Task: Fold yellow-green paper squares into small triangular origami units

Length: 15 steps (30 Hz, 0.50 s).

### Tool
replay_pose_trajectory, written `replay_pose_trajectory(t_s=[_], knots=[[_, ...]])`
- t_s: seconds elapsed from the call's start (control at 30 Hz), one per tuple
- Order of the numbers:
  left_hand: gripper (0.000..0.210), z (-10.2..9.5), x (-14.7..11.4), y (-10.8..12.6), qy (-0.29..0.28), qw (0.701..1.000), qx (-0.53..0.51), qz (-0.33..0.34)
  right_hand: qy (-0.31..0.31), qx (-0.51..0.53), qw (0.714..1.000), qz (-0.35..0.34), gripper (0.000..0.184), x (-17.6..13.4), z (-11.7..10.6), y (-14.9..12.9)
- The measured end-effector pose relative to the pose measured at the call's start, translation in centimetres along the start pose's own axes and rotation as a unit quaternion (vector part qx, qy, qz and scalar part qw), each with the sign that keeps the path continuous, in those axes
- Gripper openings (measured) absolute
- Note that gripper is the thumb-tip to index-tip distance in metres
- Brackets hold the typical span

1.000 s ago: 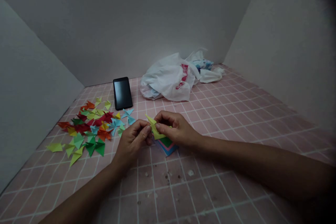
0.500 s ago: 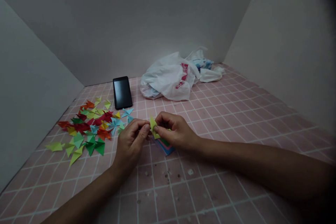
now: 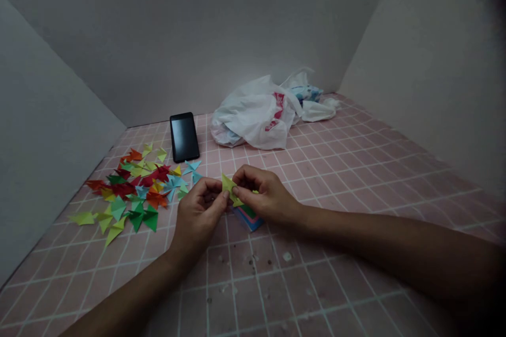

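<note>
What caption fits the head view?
Both hands fold a yellow-green paper piece above a coloured paper stack.

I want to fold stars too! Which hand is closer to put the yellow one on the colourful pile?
Probably the left hand: the pile of folded paper pieces lies on its side. The right hand would have to cross over. Both pinch the yellow-green paper piece.
</note>
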<state>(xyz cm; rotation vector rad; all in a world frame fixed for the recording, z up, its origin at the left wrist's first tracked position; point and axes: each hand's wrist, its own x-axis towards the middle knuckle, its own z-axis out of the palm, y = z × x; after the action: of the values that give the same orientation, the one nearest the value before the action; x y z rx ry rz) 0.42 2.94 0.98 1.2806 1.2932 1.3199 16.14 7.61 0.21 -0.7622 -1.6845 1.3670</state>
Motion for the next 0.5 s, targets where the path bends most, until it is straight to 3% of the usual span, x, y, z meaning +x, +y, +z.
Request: replay_pose_trajectory(t_s=[0.27, 0.5], knots=[[0.018, 0.16, 0.06, 0.23, -0.008, 0.999, -0.036, -0.016, -0.021, 0.093, 0.995, 0.029, 0.014, 0.12, 0.11, 0.14], [0.008, -0.24, 0.12, -0.32, -0.008, 0.997, -0.076, -0.031, -0.025, 0.141, 0.989, 0.026, 0.007, 0.34, 0.05, -0.09]])
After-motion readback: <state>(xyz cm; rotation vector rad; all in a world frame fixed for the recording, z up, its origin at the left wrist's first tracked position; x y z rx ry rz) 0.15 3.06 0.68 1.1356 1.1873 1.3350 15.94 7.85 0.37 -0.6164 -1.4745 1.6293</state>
